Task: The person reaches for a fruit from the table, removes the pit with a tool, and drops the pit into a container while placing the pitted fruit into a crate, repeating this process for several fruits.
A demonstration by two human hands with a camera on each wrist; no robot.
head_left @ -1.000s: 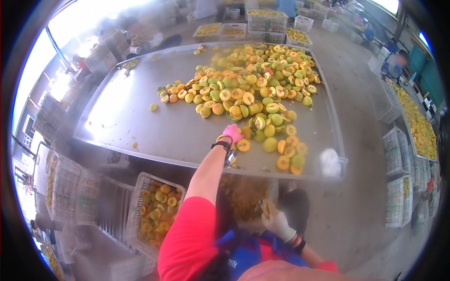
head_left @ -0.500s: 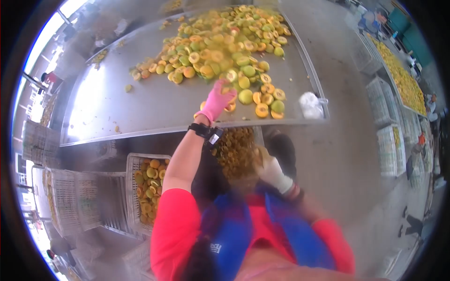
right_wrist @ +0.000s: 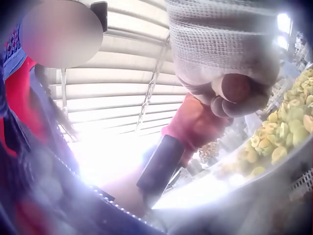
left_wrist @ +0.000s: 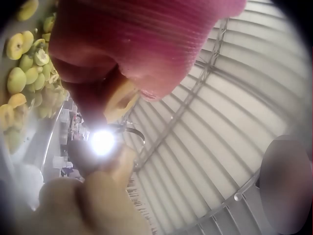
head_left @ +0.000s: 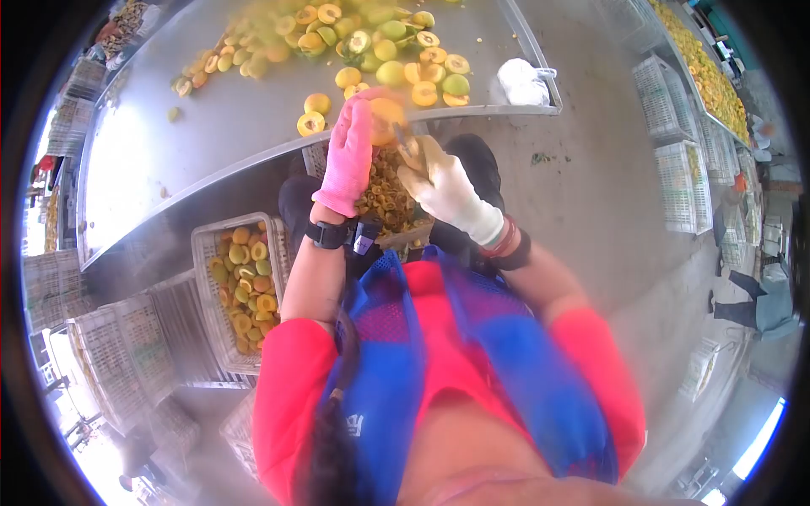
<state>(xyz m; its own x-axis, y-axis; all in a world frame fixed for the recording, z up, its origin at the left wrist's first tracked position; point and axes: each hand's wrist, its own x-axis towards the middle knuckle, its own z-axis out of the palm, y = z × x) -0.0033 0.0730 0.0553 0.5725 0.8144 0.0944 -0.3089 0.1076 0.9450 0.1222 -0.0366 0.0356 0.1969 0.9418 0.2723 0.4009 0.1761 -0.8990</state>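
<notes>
In front of my body, my pink-gloved left hand [head_left: 348, 160] holds a peach half [head_left: 386, 118], its yellow cut face showing in the left wrist view. My right hand [head_left: 451, 190], in a white glove with tan fingers, grips a pitting tool [head_left: 407, 143] close against that fruit. The tool's thin curved metal loop [left_wrist: 138, 133] stands out beside the half in the left wrist view. Its round handle end [right_wrist: 235, 88] pokes out of my curled fingers in the right wrist view. Both hands are above a crate of fruit scraps [head_left: 392, 198] between my knees.
A metal table [head_left: 211, 126] lies ahead with a heap of halved peaches [head_left: 329, 34] and a white plastic bag [head_left: 523, 83] at its near corner. To the left stands a white crate [head_left: 202, 253] of peach halves. Stacked crates [head_left: 683, 185] are at the right.
My left hand has come back from the table toward my body with a peach half. The right hand has risen with the tool to meet it. The head view has tilted down.
</notes>
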